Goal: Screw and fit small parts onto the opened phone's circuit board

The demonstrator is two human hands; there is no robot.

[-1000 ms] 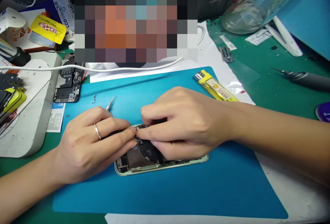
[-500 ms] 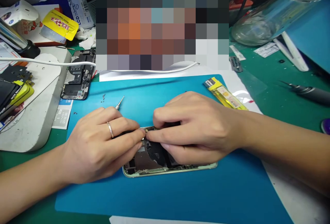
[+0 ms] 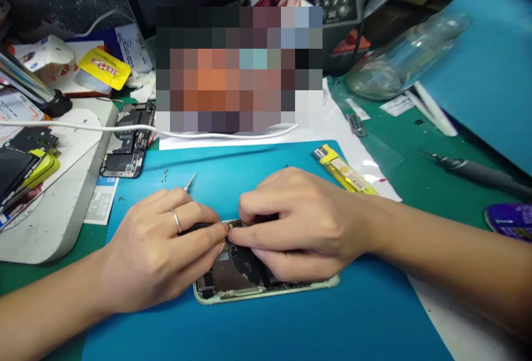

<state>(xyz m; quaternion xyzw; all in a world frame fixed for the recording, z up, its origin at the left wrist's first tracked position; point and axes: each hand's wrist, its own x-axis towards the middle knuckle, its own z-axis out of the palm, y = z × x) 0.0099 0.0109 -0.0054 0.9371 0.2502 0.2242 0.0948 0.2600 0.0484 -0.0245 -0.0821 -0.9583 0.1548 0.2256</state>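
Two bare hands met over an opened smartphone housing point(image 3: 220, 275), which lay flat on the blue work mat point(image 3: 266, 333); the left hand point(image 3: 153, 245) had its fingers bent together at the housing's top left edge, and the right hand point(image 3: 295, 225) was curled with its index fingertip just beside them; whether either pinched anything could not be told. Pressing unevenly there could have slid the housing, since nothing visible clamped it; a slipping nail could have nicked the torn-looking black film point(image 3: 249, 264) under the right fingers; tiny loose metal parts point(image 3: 165, 175), apparently screws, lay near a slim metal tool tip point(image 3: 191, 181), where a sweep of the left knuckles could have scattered them.
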